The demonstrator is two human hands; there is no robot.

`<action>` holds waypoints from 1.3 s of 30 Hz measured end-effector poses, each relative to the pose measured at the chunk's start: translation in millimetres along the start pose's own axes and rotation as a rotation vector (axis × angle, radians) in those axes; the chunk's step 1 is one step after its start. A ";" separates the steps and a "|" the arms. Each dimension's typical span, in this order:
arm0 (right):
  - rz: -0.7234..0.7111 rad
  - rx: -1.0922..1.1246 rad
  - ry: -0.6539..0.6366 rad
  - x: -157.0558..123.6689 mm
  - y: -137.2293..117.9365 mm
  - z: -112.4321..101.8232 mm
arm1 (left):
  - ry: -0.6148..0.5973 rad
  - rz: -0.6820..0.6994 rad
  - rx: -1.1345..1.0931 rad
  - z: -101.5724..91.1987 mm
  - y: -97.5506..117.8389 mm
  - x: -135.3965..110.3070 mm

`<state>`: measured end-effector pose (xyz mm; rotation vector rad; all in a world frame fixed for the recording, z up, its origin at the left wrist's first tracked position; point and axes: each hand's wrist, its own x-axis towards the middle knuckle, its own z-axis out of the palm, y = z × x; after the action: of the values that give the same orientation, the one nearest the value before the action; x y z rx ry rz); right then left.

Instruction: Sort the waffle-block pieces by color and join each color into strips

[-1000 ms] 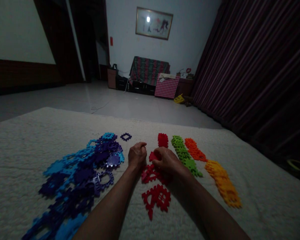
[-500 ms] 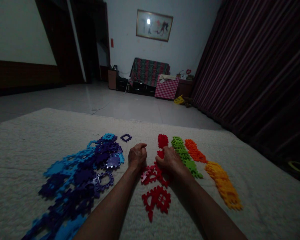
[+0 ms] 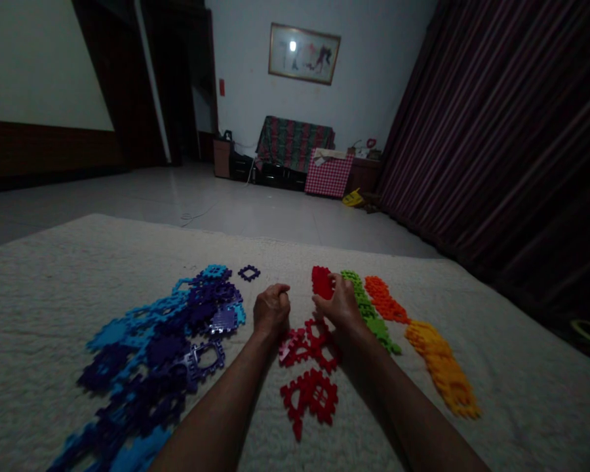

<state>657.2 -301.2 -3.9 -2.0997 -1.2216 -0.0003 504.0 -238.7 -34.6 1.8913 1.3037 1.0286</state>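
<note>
My right hand (image 3: 343,303) grips a flat red toothed building tile (image 3: 321,283), thumb at its near edge and fingers at its right side. The tile lies at the far end of the red group. My left hand (image 3: 273,309) is curled closed on the pale quilt (image 3: 255,419), and whatever it holds is hidden. Close to its wrist is a pinkish-red tile (image 3: 293,347). More red open-frame tiles (image 3: 324,347) lie between my forearms, with another red cluster (image 3: 314,396) nearer me.
Green tiles (image 3: 381,333), orange tiles (image 3: 386,300) and yellow tiles (image 3: 445,367) lie in rows on the right. A heap of purple tiles (image 3: 164,347) and blue tiles (image 3: 109,333) spreads on the left. One purple frame tile (image 3: 249,273) lies apart. A dark curtain (image 3: 472,131) hangs at right.
My right hand has moved slightly away from me, bringing a red tile up to the far red tile. Its fingers have spread wider. My left hand has stayed in place.
</note>
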 end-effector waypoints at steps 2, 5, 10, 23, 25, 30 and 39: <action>0.018 0.032 0.082 5.8 -1.8 7.3 | -0.007 -0.009 0.008 -0.1 0.2 0.2; 0.052 0.029 0.138 9.5 -2.1 18.7 | -0.005 -0.012 0.009 -0.3 0.4 0.3; 0.003 0.053 0.228 3.7 1.4 27.5 | -0.027 -0.024 -0.013 0.2 0.2 0.5; 0.021 -0.072 0.148 -9.5 7.0 19.1 | -0.012 0.006 -0.016 0.1 -0.5 0.0; 0.026 -0.139 0.100 -10.9 6.1 16.8 | -0.020 -0.011 -0.017 0.3 0.1 0.1; 0.064 -0.246 0.009 -9.1 1.5 13.8 | -0.017 -0.010 -0.012 0.4 0.9 0.8; 0.044 -0.178 0.064 -4.8 0.7 8.9 | 0.002 0.006 -0.002 0.5 0.8 1.0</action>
<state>652.2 -300.0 -12.6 -2.2608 -1.1743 -0.1608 504.9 -238.0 -33.9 1.8940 1.2986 1.0340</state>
